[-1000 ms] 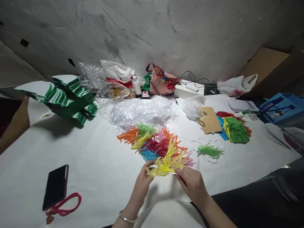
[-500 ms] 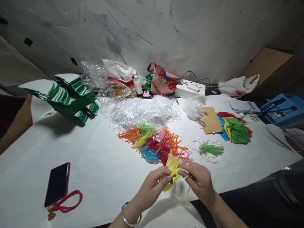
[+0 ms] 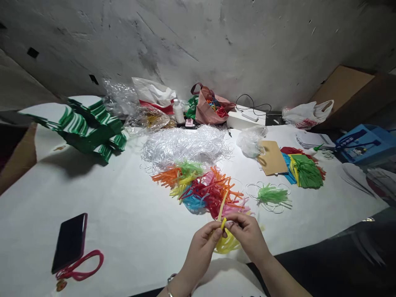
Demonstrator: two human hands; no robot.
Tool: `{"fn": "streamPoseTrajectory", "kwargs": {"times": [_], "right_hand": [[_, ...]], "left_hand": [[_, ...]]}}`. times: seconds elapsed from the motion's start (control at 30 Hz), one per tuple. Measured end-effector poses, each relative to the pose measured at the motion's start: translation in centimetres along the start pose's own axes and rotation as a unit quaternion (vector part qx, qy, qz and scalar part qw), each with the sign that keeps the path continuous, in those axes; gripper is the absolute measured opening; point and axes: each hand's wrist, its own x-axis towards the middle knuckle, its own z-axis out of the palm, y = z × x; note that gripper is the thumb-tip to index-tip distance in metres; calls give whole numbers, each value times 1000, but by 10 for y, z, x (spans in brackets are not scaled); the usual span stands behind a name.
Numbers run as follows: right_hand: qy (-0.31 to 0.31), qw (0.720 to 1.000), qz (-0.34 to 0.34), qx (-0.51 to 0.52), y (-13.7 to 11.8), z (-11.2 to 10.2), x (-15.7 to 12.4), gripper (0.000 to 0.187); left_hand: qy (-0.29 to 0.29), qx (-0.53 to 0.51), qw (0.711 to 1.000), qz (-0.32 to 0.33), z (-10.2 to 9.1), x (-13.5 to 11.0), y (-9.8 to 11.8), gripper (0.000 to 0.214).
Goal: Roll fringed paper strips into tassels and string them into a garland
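Note:
Both my hands meet over the near edge of the white table point(image 3: 130, 214). My left hand point(image 3: 202, 241) and my right hand point(image 3: 247, 235) pinch a bunch of yellow paper strips point(image 3: 227, 243), folded so most strips hang below my fingers. A short yellow end sticks up between my thumbs. Just beyond my hands lies a heap of coloured fringed paper tassels point(image 3: 204, 187) in orange, green, red, blue and pink. A single green tassel point(image 3: 272, 194) lies to the right among clear loops.
A dark phone point(image 3: 69, 242) with a red strap lies at the near left. Clear plastic strands point(image 3: 185, 144) are piled mid-table, green-and-white folded paper point(image 3: 88, 130) at the left. Bags, a white bottle point(image 3: 178, 111) and a white box line the wall. Coloured paper stacks point(image 3: 303, 169) sit right.
The yellow strips were spread wide between my hands, then gathered and folded. My hands have come together and now pinch the bunch, which hangs downward.

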Motion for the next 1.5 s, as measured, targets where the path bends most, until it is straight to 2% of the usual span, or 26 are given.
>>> {"fn": "streamPoseTrajectory", "kwargs": {"times": [0.13,0.27,0.37,0.53,0.73,0.87,0.93,1.03,1.13,1.27,1.5], "right_hand": [[-6,1000,16,12,5,0,0,17],[-4,1000,27,8,12,1,1,6],[-9,999,43,-5,16,1,1,12],[-15,999,17,-28,21,2,-2,6],[71,985,-16,-158,24,9,-1,7],[47,986,-18,-158,19,3,-3,15],[40,979,-51,-192,16,-2,-7,15],[59,958,-118,-253,16,-5,-12,26],[63,947,-145,-280,17,-3,-15,25],[31,950,-128,-283,17,1,-17,28],[18,963,-69,-259,17,3,-14,34]], "left_hand": [[4,-9,1000,3,0,0,-4,29],[4,3,1000,23,2,2,-9,25],[1,34,998,45,3,2,-11,24],[-23,55,997,58,1,-2,-11,26],[41,-25,999,12,5,-3,-17,22],[85,-110,990,-32,5,0,-19,28],[104,-133,985,-47,3,2,-19,31],[123,-158,978,-52,2,4,-19,32],[130,-173,975,-50,3,5,-19,33],[139,-162,976,-39,5,5,-17,34],[160,-78,984,-1,2,3,-20,33]]}}
